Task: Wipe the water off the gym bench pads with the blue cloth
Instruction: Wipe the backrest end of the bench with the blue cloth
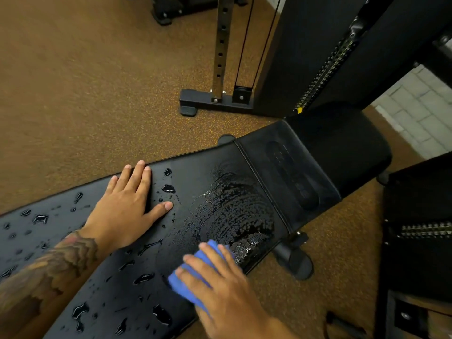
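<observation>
Cloth [182,286], blue and bunched, lies on the long pad [215,177] close to its near edge, at 6 o'clock in the head view. Right hand [220,287] covers most of the cloth and presses it down with fingers spread and nearly straight, not curled round it. Blue shows between the fingers and at the hand's 9 o'clock side. Left hand [126,207] rests flat on the pad at 10 o'clock from the cloth, palm down, fingers released and holding nothing, fingertips at the pad's far edge. A tattooed forearm [49,267] runs from it toward 8 o'clock. Beaded drops [168,188] stand on the pad just beside the left thumb and across the stretch toward 8 o'clock. A streaked film [232,211] of fine droplets lies at 1 o'clock from the cloth, reaching the seam with the second pad [300,167]. Speckled brown floor [73,94] surrounds the pads. A black machine [305,57] with a drilled post [221,45] stands at 12 to 1 o'clock. A white block wall [420,104] shows at 3 o'clock.
</observation>
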Demonstrator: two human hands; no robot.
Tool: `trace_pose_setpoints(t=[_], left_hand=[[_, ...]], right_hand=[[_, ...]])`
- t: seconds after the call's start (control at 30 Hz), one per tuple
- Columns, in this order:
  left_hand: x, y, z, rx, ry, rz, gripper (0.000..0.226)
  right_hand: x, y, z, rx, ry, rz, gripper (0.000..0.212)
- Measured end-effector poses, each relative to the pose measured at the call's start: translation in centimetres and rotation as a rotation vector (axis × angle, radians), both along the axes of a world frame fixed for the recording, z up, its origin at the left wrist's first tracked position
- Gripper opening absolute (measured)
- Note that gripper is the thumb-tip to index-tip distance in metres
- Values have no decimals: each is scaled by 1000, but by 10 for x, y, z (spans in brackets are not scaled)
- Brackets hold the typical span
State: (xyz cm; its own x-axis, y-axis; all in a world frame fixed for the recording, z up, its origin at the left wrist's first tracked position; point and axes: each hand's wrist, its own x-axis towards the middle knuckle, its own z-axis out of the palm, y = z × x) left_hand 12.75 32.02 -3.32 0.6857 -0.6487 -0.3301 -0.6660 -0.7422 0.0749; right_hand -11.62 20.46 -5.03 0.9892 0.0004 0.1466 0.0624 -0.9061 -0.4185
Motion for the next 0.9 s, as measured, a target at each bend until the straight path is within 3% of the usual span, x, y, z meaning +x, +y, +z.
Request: trace_pose_setpoints(t=[0.13,0.27,0.5,0.6,0.77,0.9], left_hand=[[-1,0,1,-5,5,-6,106],[-2,1,0,-5,9,-2,106],[-2,1,1,6,17,-2,109],[-1,0,2,2,23,-4,108],[-2,0,3,-4,24,-3,107],[-3,1,2,-22,22,-7,107]], right_hand=[[-13,-54,1,-21,53,-200,53],[28,-63,5,15,73,-331,47],[27,-15,12,142,118,-45,51],[16,-35,27,211,24,-115,52],[58,-105,48,33,-156,-488,47],[116,-131,14,-112,-6,-546,48]])
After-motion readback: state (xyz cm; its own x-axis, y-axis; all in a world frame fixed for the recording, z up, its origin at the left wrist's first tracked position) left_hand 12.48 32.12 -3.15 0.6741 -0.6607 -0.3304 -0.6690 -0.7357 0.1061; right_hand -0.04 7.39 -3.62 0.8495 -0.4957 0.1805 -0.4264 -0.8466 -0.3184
